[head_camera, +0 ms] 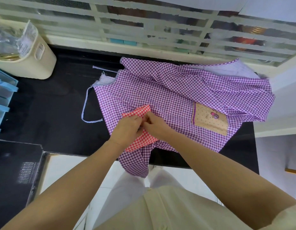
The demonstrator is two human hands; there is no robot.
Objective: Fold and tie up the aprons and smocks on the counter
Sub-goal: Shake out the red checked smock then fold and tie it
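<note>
A small folded red-and-white checked apron (140, 138) lies on top of a large purple checked apron (177, 97) spread loosely over the black counter (52, 105). My left hand (127, 128) and my right hand (154, 124) meet over the middle of the red bundle, fingers curled and pinching at it; what they pinch is hidden between them. The purple apron has a tan pocket (210, 121) with a bug picture, and its striped strap (87, 107) loops out to the left. One corner hangs over the counter's front edge.
A cream bin (37, 62) with plastic bags stands at the back left. Blue drawer trays (2, 97) sit at the left edge. A louvred window runs along the back. A dark appliance (14, 171) sits at the lower left.
</note>
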